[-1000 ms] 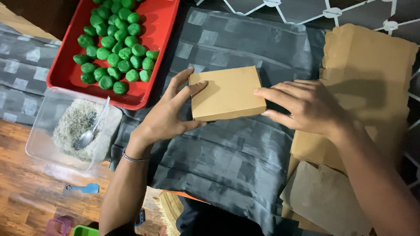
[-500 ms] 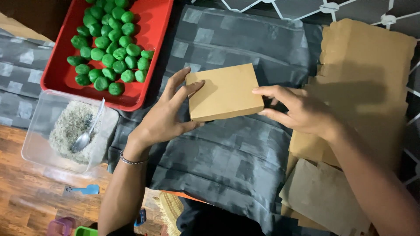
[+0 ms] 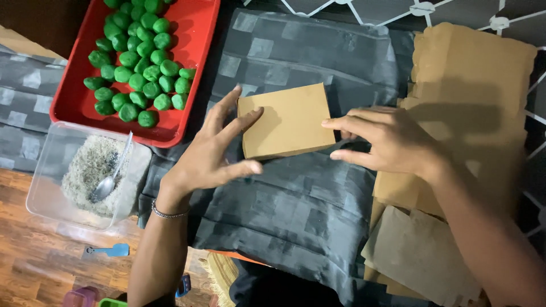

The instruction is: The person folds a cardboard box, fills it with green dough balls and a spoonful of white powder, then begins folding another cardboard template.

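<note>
Step in hand, judged: a brown paper piece (image 3: 287,121) is being flattened or creased on the grey checked cloth (image 3: 296,210).

Near to far:
- At 7 o'clock on the wooden floor (image 3: 34,267), a small blue scoop (image 3: 111,250) is seen.
- At 9 o'clock, a clear tub (image 3: 42,182) of pale grains, with a metal spoon (image 3: 108,181) lying in it.
- Left hand (image 3: 213,156): fingers spread, nothing pinched; fingertips are laid on the paper's left edge, the thumb is below its lower left corner. A bracelet (image 3: 168,214) is worn at the wrist.
- Right hand (image 3: 392,139): fingers extended and loosely together, tips touching the paper's right edge; no grip is visible.
- The paper piece lies flat at frame centre, between both hands. Its long axis runs about 9 to 3 o'clock, tilted slightly so the right end sits lower. No front or open end can be told.
- At 3 o'clock, a stack of brown paper sheets (image 3: 472,79).
- At 11 o'clock, a red tray (image 3: 193,68) holding green balls (image 3: 139,68).

Next move, judged: both edges would need even pressure, so the paper stays square while pressed.
</note>
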